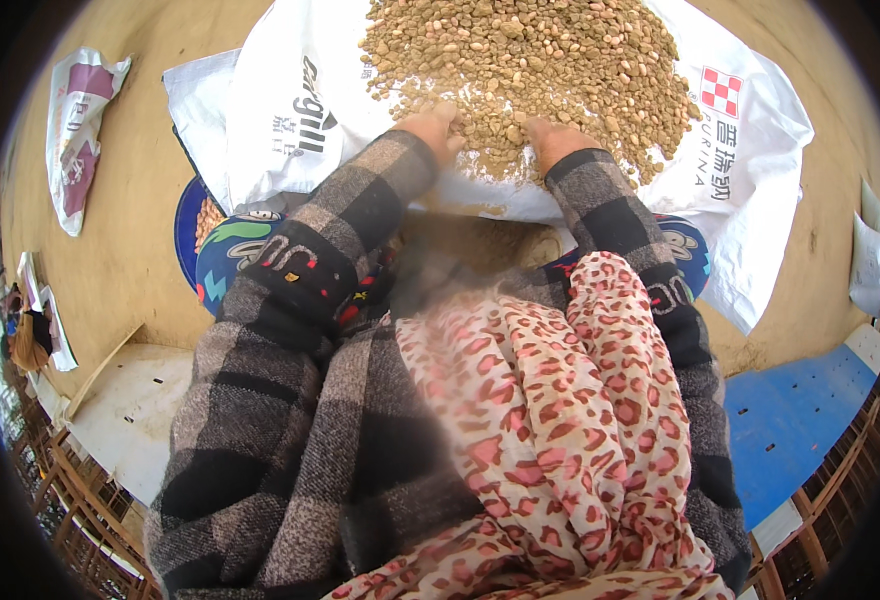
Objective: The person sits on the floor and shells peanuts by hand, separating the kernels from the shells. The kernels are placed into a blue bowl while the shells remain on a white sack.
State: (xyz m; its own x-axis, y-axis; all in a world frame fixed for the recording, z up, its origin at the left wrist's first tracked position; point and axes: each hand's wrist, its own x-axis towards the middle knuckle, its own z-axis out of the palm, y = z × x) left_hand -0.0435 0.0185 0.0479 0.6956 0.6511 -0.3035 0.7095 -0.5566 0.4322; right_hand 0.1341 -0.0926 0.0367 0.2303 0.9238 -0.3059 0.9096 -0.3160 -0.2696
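Observation:
A broad heap of brown clods mixed with pinkish shelled peanuts (pixel 530 60) lies on a white woven sack (pixel 290 130) in front of me. My left hand (pixel 436 132) rests at the heap's near left edge, its fingers curled in among the crumbs. Across a small gap, my right hand (pixel 562 142) touches the near edge of the heap, with its fingers bent inward. Whatever the fingers hold, if anything, is too small or hidden to make out. Loose crumbs and pale dust lie on the sack between the hands.
A blue basin (pixel 188 232) with peanuts (pixel 208 220) stands at the left, partly under the sack. Farther left lies a white and purple bag (pixel 82 140) on the tan ground (pixel 170 60). A white panel (pixel 125 410) and a blue panel (pixel 800 420) flank me.

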